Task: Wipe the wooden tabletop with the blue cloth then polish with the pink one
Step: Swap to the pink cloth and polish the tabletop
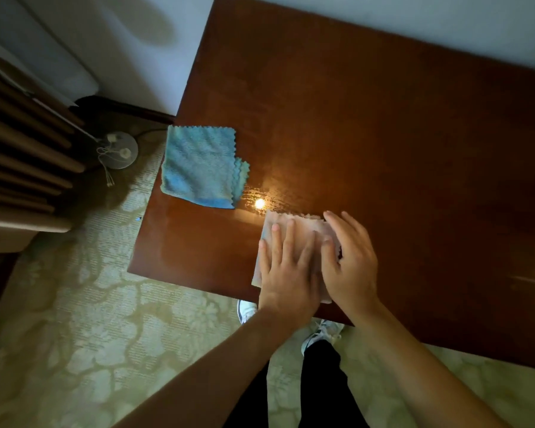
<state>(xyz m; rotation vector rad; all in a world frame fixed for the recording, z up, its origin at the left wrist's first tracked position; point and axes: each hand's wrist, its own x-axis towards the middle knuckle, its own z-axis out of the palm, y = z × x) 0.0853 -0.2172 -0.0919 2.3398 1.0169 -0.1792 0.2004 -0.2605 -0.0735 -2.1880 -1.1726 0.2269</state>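
A: Near the front edge of the bench [383,125], both hands lie flat on the pink cloth [271,225]. The left hand [286,267] has its fingers spread and straight, pressing the cloth down; the right hand [351,257] lies just beside it, fingers straight, covering the cloth's right part. Neither hand curls round anything.

B: And the blue cloth [200,166]?

A: Folded and lying by itself at the left edge of the bench, with 1 corner hanging a little over the side. It sits apart from the pink cloth and no hand touches it.

B: So how far along would you say this is?

A: My reading is that the blue wipe is finished, since that cloth is set aside, and the polish is in hand. The wood shines strongly around the lamp reflection [259,203] between the 2 cloths, but I cannot tell from the gloss alone which parts have been polished.

B: What is left, then?

A: Probably most of the polishing. The pink cloth sits at the near edge, and the broad far and right stretches of the bench lie well away from it.
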